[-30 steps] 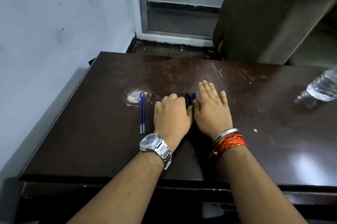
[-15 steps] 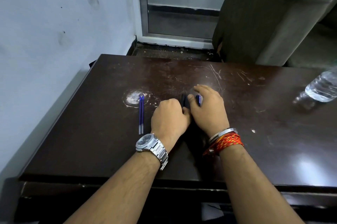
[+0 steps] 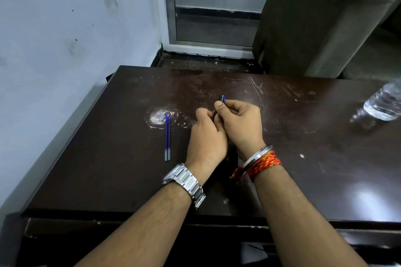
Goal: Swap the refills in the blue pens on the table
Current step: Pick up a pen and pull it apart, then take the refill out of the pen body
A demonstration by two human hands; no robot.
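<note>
Right hand (image 3: 240, 123) fisted round blue pen (image 3: 221, 99), left hand (image 3: 207, 136) curled against it (grip hidden); two refills (image 3: 167, 136) lying on table (image 3: 108, 158).

Scratched table (image 3: 108, 158): refills (image 3: 167, 136), bottle (image 3: 384, 101).

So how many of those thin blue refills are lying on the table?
2. Both refills lie side by side, touching, left of the left hand. Others may be hidden inside the pens held in the hands.
</note>
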